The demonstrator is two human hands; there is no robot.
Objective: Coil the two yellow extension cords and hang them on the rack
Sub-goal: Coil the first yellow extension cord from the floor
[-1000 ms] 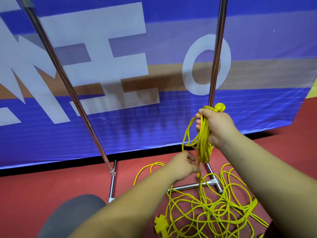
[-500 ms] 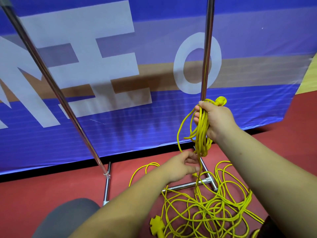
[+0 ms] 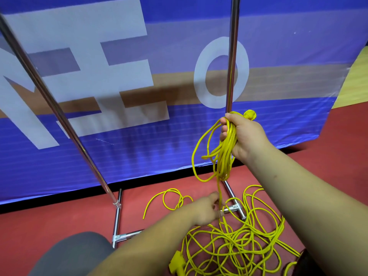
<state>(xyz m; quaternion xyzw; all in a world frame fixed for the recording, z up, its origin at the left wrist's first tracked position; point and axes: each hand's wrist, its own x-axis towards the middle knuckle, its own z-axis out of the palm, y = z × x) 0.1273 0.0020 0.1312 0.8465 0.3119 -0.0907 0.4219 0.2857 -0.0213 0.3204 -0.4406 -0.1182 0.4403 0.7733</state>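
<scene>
My right hand [image 3: 246, 137] grips a bunch of coiled loops of yellow extension cord [image 3: 224, 156], held up in front of the rack's right upright; a yellow plug end [image 3: 250, 114] sticks out above my fist. One strand hangs down from the coil to my left hand [image 3: 206, 211], which pinches it low near the floor. The loose remainder of yellow cord [image 3: 235, 242] lies tangled on the red floor, with a yellow socket block [image 3: 177, 263] at the bottom edge. The metal rack [image 3: 232, 56] stands ahead with two shiny uprights.
The rack's left upright [image 3: 59, 118] leans across the view; its base bars [image 3: 117, 218] and a crossbar joint [image 3: 235, 208] lie on the red floor. A blue banner [image 3: 139, 136] with white letters stands right behind. My grey-clad knee [image 3: 67, 253] is at lower left.
My left hand has slid down the hanging strand, from just under the coil to near the floor. My right hand keeps holding the coil at about the same height.
</scene>
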